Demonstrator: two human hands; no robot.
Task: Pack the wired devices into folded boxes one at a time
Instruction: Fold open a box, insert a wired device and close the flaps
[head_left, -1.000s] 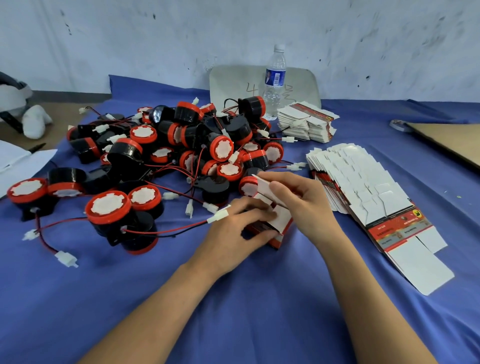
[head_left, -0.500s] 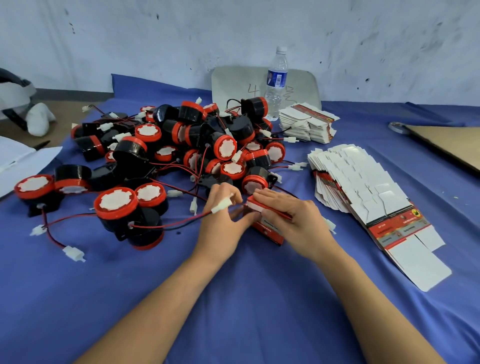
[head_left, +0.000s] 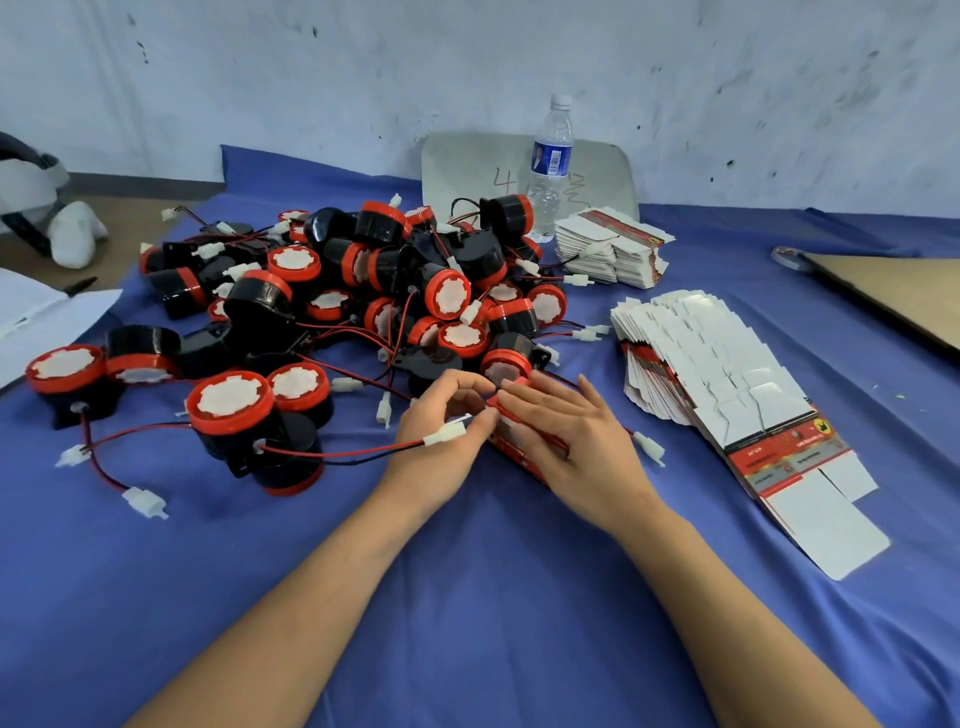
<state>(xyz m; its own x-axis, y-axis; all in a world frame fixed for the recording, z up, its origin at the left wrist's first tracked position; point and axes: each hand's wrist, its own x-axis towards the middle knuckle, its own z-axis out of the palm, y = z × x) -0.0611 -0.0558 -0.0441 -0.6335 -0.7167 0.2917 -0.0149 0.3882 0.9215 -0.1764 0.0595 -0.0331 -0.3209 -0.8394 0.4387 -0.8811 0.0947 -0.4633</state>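
Observation:
A small red folded box lies on the blue cloth in front of the pile of wired devices, black drums with red rims and red-black wires. My right hand lies flat on the box top with fingers straight. My left hand has curled fingers and pinches the box's left end. A white connector from a nearby device rests across my left hand. Whatever is inside the box is hidden.
A fanned stack of flat unfolded boxes lies to the right, a second stack behind it by a water bottle. Brown cardboard sits far right, white paper far left. Loose connectors trail over the cloth.
One second ago my hands held the box up with a white flap open. Now the flap is down and the box lies low on the cloth under my right hand.

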